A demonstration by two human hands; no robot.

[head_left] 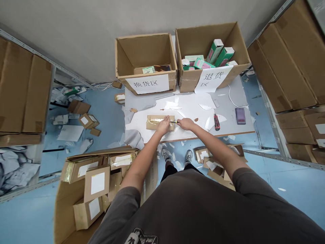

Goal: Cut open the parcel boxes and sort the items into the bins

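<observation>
A small taped cardboard box (155,122) lies flat on the white-topped table. Its upper face is covered in shiny clear tape. My left hand (164,124) grips the box near its right end, fingers closed on it. Just to the right, my right hand (186,124) is closed around a slim box cutter (175,122) with black and yellow showing. The cutter points left and its tip meets the right end of the box; most of its handle is hidden in my fist. A red and black utility knife (216,122) lies farther right on the table.
Two open cartons with paper signs, the left (147,83) and the right (188,83), stand at the table's back. A phone (240,116) lies at right. Paper scraps (172,104) litter the tabletop (228,96). A big carton (61,203) of parcels stands lower left; shelves flank both sides.
</observation>
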